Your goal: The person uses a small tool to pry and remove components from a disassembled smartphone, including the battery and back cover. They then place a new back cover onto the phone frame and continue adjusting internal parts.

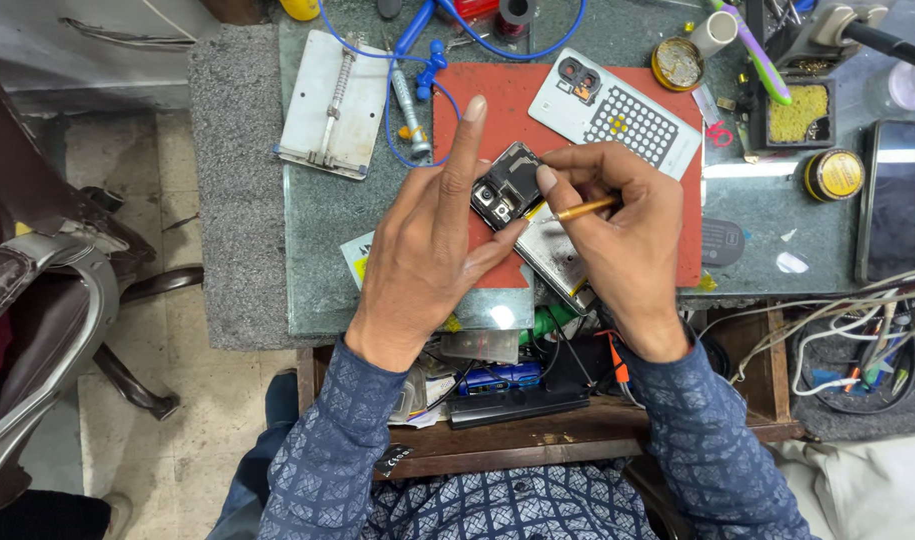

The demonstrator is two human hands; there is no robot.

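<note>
An opened phone (pixel 512 190) with its back removed lies on a red mat (pixel 497 100), its camera modules and circuit board exposed. My left hand (pixel 427 250) steadies the phone's left edge with thumb and lower fingers, the index finger raised straight up. My right hand (pixel 617 220) grips a thin brass-coloured tool (pixel 582 210) like a pen, its tip on the phone's board. The phone's lower half is hidden under both hands.
A white back cover (pixel 617 115) with a dotted pad lies at the mat's top right. A metal holder plate (pixel 327 100), blue cable (pixel 427 60), round tins (pixel 833 175), a dark tablet (pixel 902 200) and a cluttered open drawer (pixel 517 385) surround the work. A chair (pixel 47 300) stands left.
</note>
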